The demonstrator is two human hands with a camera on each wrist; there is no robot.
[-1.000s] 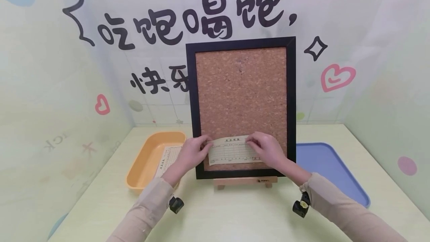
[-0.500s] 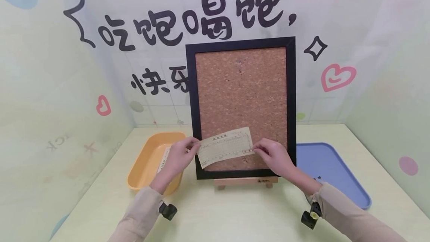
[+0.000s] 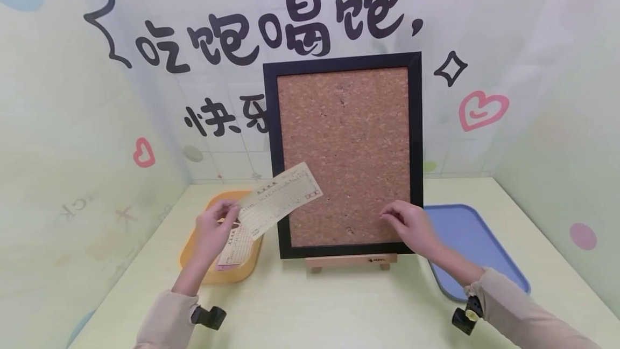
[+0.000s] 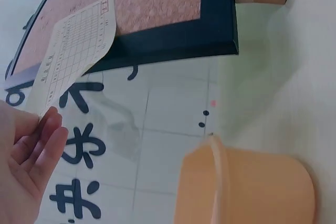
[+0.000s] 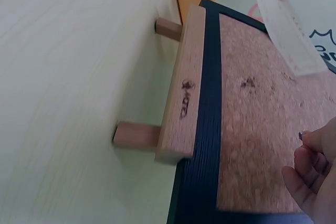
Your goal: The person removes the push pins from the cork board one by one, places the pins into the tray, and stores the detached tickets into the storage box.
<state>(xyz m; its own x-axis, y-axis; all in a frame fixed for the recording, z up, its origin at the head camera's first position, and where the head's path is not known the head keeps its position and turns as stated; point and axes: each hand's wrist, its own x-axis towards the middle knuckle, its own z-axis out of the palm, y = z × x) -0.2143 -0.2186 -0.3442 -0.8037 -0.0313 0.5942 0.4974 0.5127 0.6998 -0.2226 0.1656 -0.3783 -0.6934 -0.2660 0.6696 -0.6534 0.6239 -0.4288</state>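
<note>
My left hand [image 3: 213, 228] pinches the left end of a printed paper slip [image 3: 283, 198], which tilts up to the right in front of the corkboard's lower left corner. The slip bends a little in the left wrist view [image 4: 79, 45]. The black-framed corkboard [image 3: 346, 139] stands upright on a small wooden easel [image 3: 351, 261]. My right hand [image 3: 411, 228] is at the board's lower right, apart from the slip. Between its thumb and index finger is a tiny dark metal thumbtack [image 5: 301, 135], mostly hidden by the fingertips.
An orange tray [image 3: 244, 276] at the left holds more printed slips [image 3: 236, 246], with a pink edge showing beneath. A blue tray [image 3: 477, 246] lies at the right of the board. Printed walls enclose the pale table [image 3: 334, 311].
My left hand has drawn the slip off the board's lower part, left and upward, tilting it. My right hand has let go of the slip and moved slightly right.
</note>
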